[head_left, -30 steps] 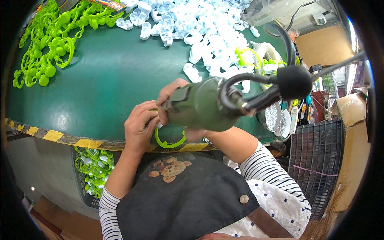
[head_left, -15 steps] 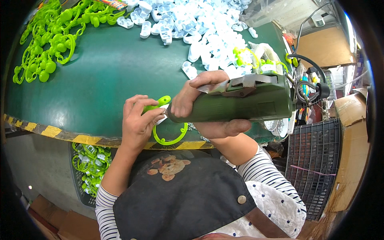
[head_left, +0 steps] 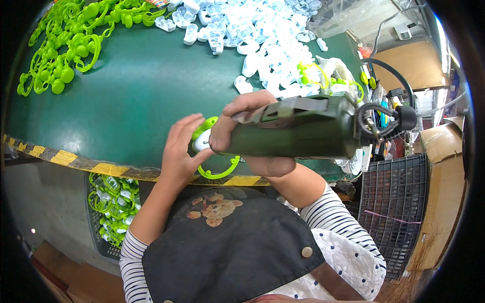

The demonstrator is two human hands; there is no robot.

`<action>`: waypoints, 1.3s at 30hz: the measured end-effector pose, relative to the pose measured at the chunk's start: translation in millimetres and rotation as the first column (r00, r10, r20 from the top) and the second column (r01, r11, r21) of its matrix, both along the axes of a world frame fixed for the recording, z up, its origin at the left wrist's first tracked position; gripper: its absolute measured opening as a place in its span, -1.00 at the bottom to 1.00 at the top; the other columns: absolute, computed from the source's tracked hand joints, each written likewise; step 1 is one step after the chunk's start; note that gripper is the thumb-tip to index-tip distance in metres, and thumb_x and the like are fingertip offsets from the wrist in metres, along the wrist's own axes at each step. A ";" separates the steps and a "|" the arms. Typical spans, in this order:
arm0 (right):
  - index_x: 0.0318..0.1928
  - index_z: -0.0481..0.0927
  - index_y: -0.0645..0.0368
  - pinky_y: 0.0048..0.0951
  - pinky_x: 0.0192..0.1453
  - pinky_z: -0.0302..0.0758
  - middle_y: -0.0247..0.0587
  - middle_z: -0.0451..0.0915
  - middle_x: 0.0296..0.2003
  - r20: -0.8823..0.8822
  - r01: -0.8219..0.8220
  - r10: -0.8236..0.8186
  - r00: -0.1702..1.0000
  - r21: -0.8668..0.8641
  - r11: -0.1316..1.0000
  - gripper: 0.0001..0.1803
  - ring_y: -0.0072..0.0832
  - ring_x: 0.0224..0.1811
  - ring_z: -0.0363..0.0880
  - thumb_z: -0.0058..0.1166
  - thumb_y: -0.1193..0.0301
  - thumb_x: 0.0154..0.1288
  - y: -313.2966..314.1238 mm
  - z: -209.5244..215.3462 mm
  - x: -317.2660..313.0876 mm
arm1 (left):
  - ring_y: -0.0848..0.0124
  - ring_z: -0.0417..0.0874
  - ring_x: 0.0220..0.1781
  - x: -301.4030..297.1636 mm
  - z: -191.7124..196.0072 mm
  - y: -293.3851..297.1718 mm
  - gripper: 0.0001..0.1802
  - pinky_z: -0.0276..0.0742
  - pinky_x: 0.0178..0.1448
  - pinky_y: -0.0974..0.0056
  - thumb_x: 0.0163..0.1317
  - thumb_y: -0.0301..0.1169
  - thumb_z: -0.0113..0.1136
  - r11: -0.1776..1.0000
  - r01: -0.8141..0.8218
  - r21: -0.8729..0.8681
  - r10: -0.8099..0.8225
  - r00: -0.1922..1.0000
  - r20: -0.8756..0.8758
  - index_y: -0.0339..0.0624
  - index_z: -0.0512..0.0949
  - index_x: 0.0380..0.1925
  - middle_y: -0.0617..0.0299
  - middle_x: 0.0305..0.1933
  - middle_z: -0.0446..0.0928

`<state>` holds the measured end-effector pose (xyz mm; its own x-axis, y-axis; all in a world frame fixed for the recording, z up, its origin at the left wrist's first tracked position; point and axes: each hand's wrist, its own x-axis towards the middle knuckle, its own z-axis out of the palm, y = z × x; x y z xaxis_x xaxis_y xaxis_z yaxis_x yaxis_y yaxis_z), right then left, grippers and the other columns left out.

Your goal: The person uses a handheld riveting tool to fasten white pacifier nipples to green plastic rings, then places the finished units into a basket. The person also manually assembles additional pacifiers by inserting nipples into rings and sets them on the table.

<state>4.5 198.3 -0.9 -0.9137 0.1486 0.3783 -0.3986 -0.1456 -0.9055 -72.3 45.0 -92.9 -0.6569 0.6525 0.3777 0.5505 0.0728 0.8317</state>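
Note:
My right hand [head_left: 273, 165] is wrapped round a dark green power screwdriver [head_left: 303, 134], held level with its narrow end toward the left. That end meets a white plastic shell [head_left: 202, 139] set on a lime green curved plastic piece [head_left: 220, 174]. The piece has a thin open hoop hanging toward the table's near edge. My left hand [head_left: 178, 146] grips it from the left, fingers along its far side and thumb beneath the shell. The screwdriver's tip shows only as a small dark spot; my right fingers partly hide it.
Loose white shells [head_left: 273, 50] are heaped at the far middle of the green table [head_left: 126, 101]. Lime green pieces [head_left: 63, 55] lie tangled at far left. Below the striped edge stands a crate [head_left: 108, 242] of green-and-white pieces. A grey crate [head_left: 389, 217] and cardboard [head_left: 444, 187] stand right.
The screwdriver has shifted slightly left, its tip now at the white shell. My left hand has moved slightly right and turned the piece, so the shell's white face shows.

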 end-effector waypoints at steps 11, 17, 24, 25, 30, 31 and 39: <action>0.01 0.43 0.25 -0.52 -0.30 0.45 -0.29 0.54 -0.44 0.129 0.001 -0.049 0.990 0.345 0.939 -0.03 -0.54 -0.39 0.53 0.40 -0.32 -0.14 -13.4 -4.1 -16.7 | -0.02 0.54 0.14 4.7 -22.3 6.3 -0.51 0.48 0.20 0.04 -0.03 -0.64 0.25 1.000 -0.023 -0.007 0.023 1.000 -0.015 -0.29 0.51 0.00 -0.03 0.11 0.51; 0.08 0.33 0.37 -0.50 -0.35 0.47 -0.21 0.55 -0.46 -0.094 0.057 -0.043 0.995 0.151 0.987 -0.13 -0.51 -0.47 0.52 0.10 -0.26 0.24 -7.8 -35.9 -16.6 | -0.02 0.49 0.18 6.6 -6.4 0.7 -0.30 0.43 0.25 0.03 -0.21 -0.62 0.44 0.999 -0.006 -0.044 0.006 1.000 -0.014 -0.22 0.47 0.07 -0.01 0.15 0.48; 0.15 0.31 0.35 -0.49 -0.27 0.50 -0.18 0.57 -0.37 -0.056 0.286 -0.295 0.954 -0.130 0.949 0.02 -0.49 -0.38 0.58 0.12 -0.39 0.11 42.6 -6.0 9.0 | 0.04 0.51 0.11 -11.2 16.8 0.3 -0.43 0.42 0.22 0.08 -0.01 -0.37 0.46 0.987 0.108 -0.119 -0.110 0.994 -0.007 -0.21 0.51 0.05 0.01 0.09 0.51; 0.15 0.31 0.34 -0.48 -0.27 0.50 -0.16 0.57 -0.33 -0.040 0.304 -0.307 0.951 -0.075 0.950 0.01 -0.48 -0.37 0.59 0.14 -0.37 0.12 51.8 -14.3 14.7 | 0.04 0.52 0.08 -12.5 16.1 4.8 -0.46 0.43 0.19 0.08 0.01 -0.36 0.45 0.986 0.104 -0.129 -0.106 0.994 -0.011 -0.21 0.53 0.03 0.02 0.06 0.52; 0.12 0.31 0.36 -0.42 -0.30 0.51 -0.10 0.49 -0.10 -0.003 0.401 -0.402 0.916 -0.082 0.913 -0.05 -0.43 -0.35 0.60 0.27 -0.25 0.11 65.7 -54.9 21.9 | 0.04 0.56 -0.02 -16.0 12.8 24.7 -0.60 0.48 0.08 0.06 0.08 -0.31 0.41 0.969 0.158 -0.192 -0.161 0.987 -0.003 -0.24 0.60 -0.10 0.05 -0.09 0.58; 0.12 0.32 0.36 -0.43 -0.30 0.51 -0.11 0.50 -0.12 -0.007 0.410 -0.413 0.911 -0.104 0.906 -0.06 -0.43 -0.35 0.60 0.26 -0.26 0.11 66.1 -57.8 21.4 | 0.05 0.56 -0.02 -14.9 12.8 26.0 -0.61 0.47 0.08 0.06 0.07 -0.32 0.41 0.964 0.172 -0.203 -0.176 0.984 0.000 -0.24 0.60 -0.11 0.06 -0.09 0.57; 0.07 0.35 0.33 -0.36 -0.27 0.56 -0.12 0.55 -0.49 -0.074 0.316 -0.343 0.936 -0.249 0.915 0.12 -0.38 -0.46 0.57 -0.07 -0.57 0.01 53.2 -8.5 14.1 | 0.14 0.50 0.04 -4.4 37.1 39.3 -0.64 0.40 0.15 0.04 -0.09 -0.49 0.45 0.988 0.047 -0.148 -0.092 0.944 -0.317 -0.13 0.62 -0.22 0.22 -0.15 0.55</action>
